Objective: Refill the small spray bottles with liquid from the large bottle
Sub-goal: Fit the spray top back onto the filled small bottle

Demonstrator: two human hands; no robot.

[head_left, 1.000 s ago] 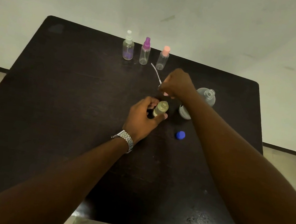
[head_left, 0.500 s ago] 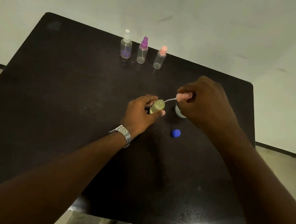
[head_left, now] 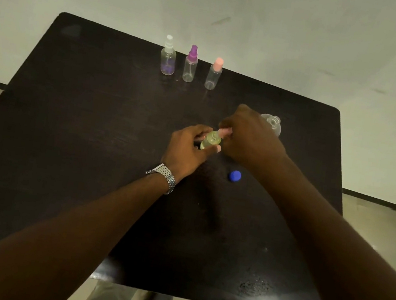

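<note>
Small bottle of yellowish liquid (head_left: 210, 140), mid-surface (head_left: 78, 132): clasped by left hand (head_left: 187, 152). Pink spray top (head_left: 224, 132) at its neck: pinched by right hand (head_left: 251, 136). Large bottle (head_left: 272, 123) just behind. Blue cap (head_left: 235, 175) nearby.

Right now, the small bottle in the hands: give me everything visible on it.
The small spray bottle is clear plastic and looks full of pale yellow-green liquid. It sits near the middle of the dark table, tilted slightly; its base is hidden. The left hand wraps its body, thumb across the front. The right hand holds the pink spray top at its neck; whether it is seated cannot be told.
</note>
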